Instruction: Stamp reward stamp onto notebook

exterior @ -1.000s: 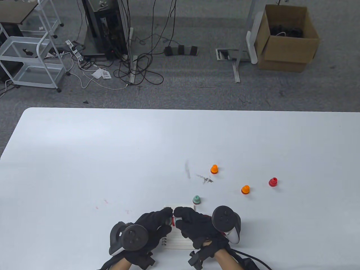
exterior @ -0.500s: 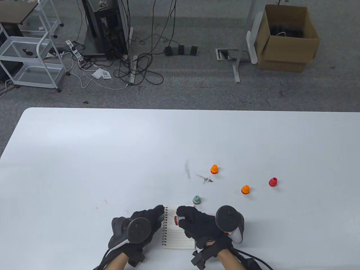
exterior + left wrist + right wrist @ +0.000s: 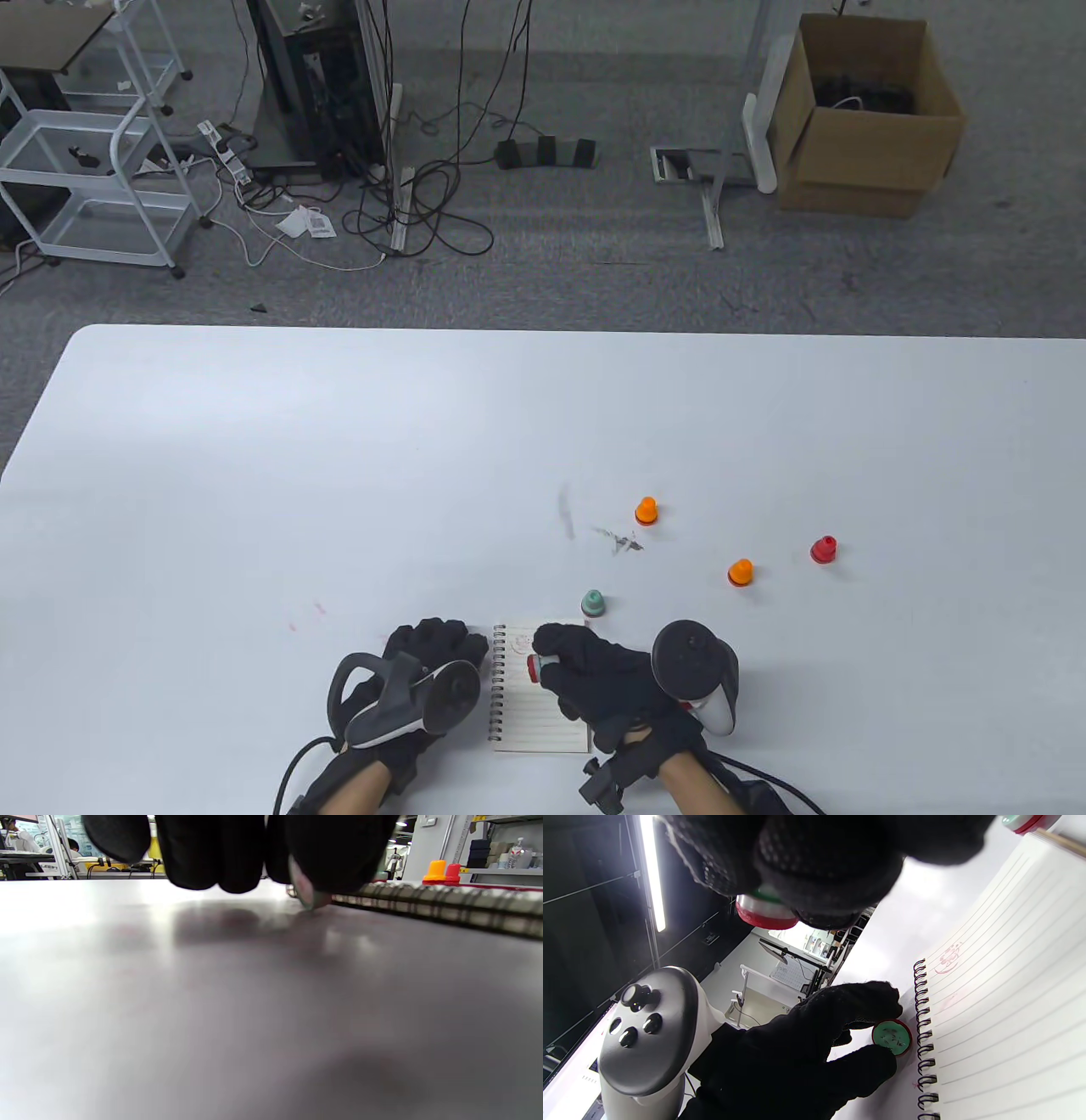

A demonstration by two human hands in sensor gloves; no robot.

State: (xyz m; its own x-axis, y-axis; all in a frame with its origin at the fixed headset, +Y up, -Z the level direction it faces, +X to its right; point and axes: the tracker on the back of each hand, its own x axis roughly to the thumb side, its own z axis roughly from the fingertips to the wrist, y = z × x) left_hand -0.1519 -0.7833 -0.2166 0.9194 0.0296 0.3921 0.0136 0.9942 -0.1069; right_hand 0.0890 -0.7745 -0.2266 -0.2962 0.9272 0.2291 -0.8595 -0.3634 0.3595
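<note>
The right hand [image 3: 594, 675] gripped a small red-rimmed reward stamp [image 3: 764, 913] just above the white lined spiral notebook [image 3: 543, 722], which lay on the white table [image 3: 339, 475]. The left hand [image 3: 428, 658] pinched a round green cap [image 3: 892, 1037] beside the spiral binding.

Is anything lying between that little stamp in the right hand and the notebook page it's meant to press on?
Nothing visible. The right hand holds the stamp over the notebook, whose lined page below is bare apart from a faint red mark. The left hand holds the cap beside the spiral binding, off the page.
</note>
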